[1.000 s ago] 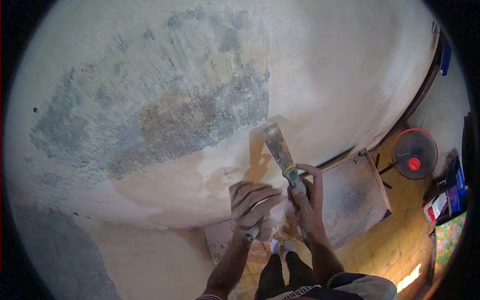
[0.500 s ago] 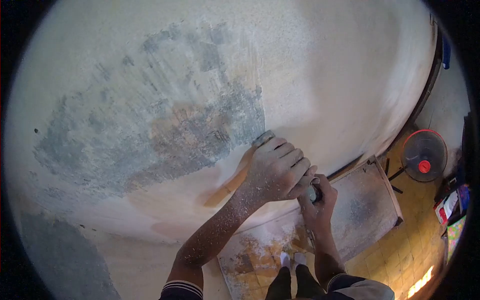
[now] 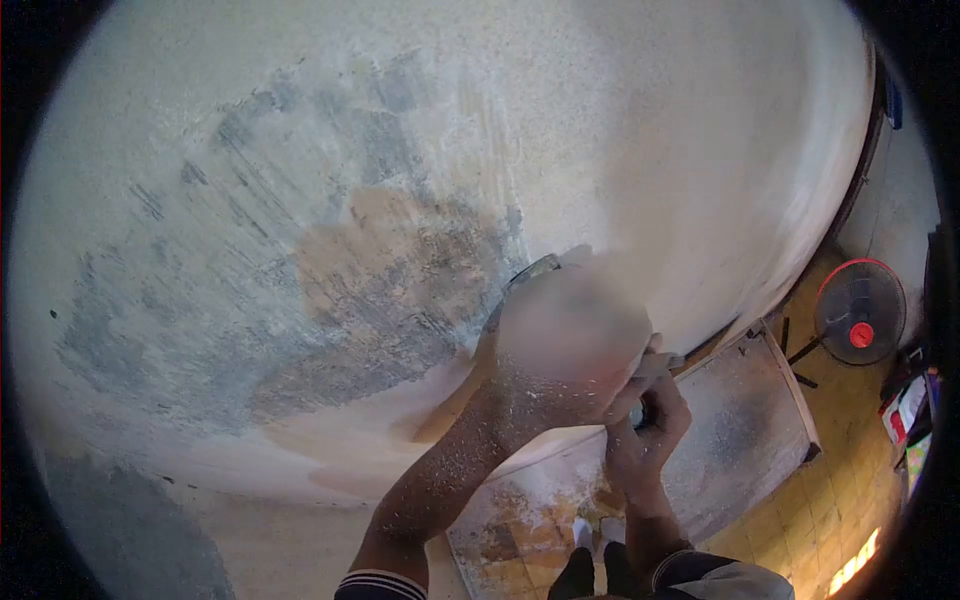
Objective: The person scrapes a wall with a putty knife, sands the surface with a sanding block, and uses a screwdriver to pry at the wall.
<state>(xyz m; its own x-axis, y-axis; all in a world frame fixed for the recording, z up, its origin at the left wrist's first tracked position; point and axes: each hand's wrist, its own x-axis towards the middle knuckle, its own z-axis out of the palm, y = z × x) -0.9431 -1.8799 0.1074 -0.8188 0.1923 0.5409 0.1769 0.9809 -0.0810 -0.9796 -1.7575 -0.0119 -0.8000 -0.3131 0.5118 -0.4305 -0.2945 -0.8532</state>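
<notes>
Against the pale wall (image 3: 690,150), my left hand (image 3: 570,345) is closed over a tool (image 3: 533,270) with a flat dark-grey edge. That hand is blurred, and most of the tool is hidden under it, so its kind does not show. My right hand (image 3: 645,425) is lower and to the right, its fingers curled round a rounded greenish end that seems to belong to the same tool. The tool's edge lies at the right border of a rough grey patch (image 3: 370,330), where the coating is scraped and streaked. White dust speckles my left forearm.
A dusty board or tabletop (image 3: 735,425) stands below right of my hands. Beyond it, a fan with a red rim (image 3: 860,312) stands on the yellow tiled floor (image 3: 770,530). My feet (image 3: 597,532) are on a dusty surface below. Several items pile up at the far right.
Both hands appear slightly further right and lower, as the whole view has shifted a little. The left hand has become blurred. Both keep their hold on the tool.
</notes>
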